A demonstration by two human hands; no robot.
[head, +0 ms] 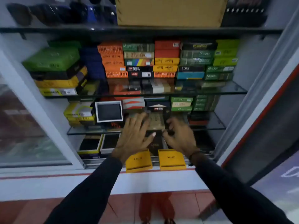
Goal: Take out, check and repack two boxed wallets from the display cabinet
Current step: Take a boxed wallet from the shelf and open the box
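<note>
My left hand (135,135) lies flat with its fingers spread against the left side of a brown patterned wallet box (154,122) on the lower glass shelf (84,131). My right hand (179,136) curls its fingers around that box's dark right edge. Below the hands, a dark box (153,146) sits on the cabinet floor, partly hidden. Two yellow BALISI boxes (138,160) (171,159) stand side by side on the cabinet's front sill, just under my wrists.
Stacks of coloured wallet boxes (166,60) fill the middle shelf. An open box showing a dark wallet (109,111) leans left of my hands. Two more open boxes (90,145) sit bottom left. The sliding glass door (24,126) is at left and the cabinet frame (252,97) at right.
</note>
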